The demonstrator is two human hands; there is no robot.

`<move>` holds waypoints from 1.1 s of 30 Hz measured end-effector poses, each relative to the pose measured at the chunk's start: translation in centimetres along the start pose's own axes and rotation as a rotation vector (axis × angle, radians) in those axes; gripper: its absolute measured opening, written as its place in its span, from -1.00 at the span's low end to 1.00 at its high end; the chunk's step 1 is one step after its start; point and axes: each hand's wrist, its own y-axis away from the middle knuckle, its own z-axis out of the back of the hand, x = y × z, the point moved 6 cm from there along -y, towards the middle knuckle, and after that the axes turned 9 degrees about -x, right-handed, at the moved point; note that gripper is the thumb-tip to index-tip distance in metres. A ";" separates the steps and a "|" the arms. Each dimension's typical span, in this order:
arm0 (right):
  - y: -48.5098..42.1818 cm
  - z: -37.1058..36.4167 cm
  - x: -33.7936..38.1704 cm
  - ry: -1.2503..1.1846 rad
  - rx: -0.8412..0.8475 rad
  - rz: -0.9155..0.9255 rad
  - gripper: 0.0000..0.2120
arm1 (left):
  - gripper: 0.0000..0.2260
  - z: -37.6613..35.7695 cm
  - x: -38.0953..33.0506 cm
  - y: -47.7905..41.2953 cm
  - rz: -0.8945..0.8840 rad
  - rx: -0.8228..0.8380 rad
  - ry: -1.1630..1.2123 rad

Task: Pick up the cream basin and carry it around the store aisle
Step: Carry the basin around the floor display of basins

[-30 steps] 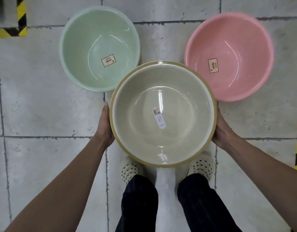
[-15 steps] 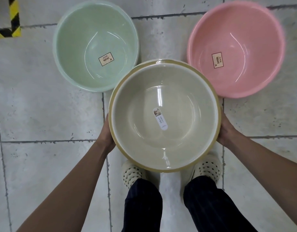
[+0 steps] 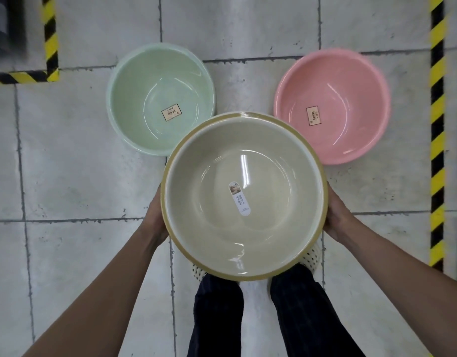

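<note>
The cream basin (image 3: pixel 268 228), round with a tan rim and a white label inside, hangs in front of me above my feet. My left hand (image 3: pixel 155 215) grips its left rim and my right hand (image 3: pixel 337 217) grips its right rim. The fingers of both hands are hidden under the basin. Its far edge covers part of the green basin's near rim.
A green basin (image 3: pixel 134 99) and a pink basin (image 3: pixel 351 81) sit on the grey tiled floor (image 3: pixel 67 163) beyond. Yellow-black hazard tape (image 3: pixel 437 124) runs along the right; another tape corner (image 3: pixel 51 60) marks the upper left. My dark trousers and perforated shoes are below.
The cream basin has risen toward me between both hands. The green and pink basins look smaller and lower in the frame, and more floor and tape show at the edges.
</note>
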 end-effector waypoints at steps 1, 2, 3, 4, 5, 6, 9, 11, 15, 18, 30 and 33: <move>1.4 0.3 1.1 -0.019 -0.010 -0.003 -0.73 | -0.70 -0.2 -1.5 0.9 -0.002 -0.001 -0.018; 2.8 0.6 2.1 -0.035 -0.021 -0.007 -0.75 | -0.70 -0.3 -3.1 1.7 -0.001 -0.001 -0.036; 4.2 1.0 3.2 -0.046 -0.031 -0.008 -0.76 | -0.70 -0.6 -4.7 2.5 0.006 0.003 -0.049; 5.5 1.4 4.3 -0.054 -0.040 -0.007 -0.77 | -0.70 -1.0 -6.2 3.2 0.017 0.012 -0.069; 6.8 2.0 5.4 -0.069 -0.050 0.000 -0.76 | -0.70 -1.6 -7.7 3.8 0.030 0.029 -0.090; 8.0 2.5 6.5 -0.089 -0.056 0.014 -0.75 | -0.69 -2.2 -9.2 4.2 0.035 0.039 -0.117; 10.9 4.7 9.6 -0.129 -0.070 0.060 -0.73 | -0.71 -5.3 -13.7 5.3 -0.002 0.093 -0.166; 12.1 6.5 11.2 -0.153 -0.091 0.091 -0.70 | -0.69 -8.1 -16.0 5.7 -0.020 0.141 -0.200; 12.0 10.6 14.3 -0.215 -0.128 0.108 -0.73 | -0.66 -13.8 -19.2 5.1 0.029 0.136 -0.221; 9.9 13.4 17.1 -0.206 -0.135 0.108 -0.70 | -0.61 -17.7 -20.9 3.9 0.046 0.141 -0.243; -3.0 19.7 23.3 -0.166 -0.107 0.113 -0.66 | -0.66 -28.2 -21.3 -5.9 0.021 0.174 -0.275; -6.1 20.1 23.3 -0.171 -0.095 0.118 -0.72 | -0.76 -30.0 -20.5 -9.0 0.002 0.182 -0.285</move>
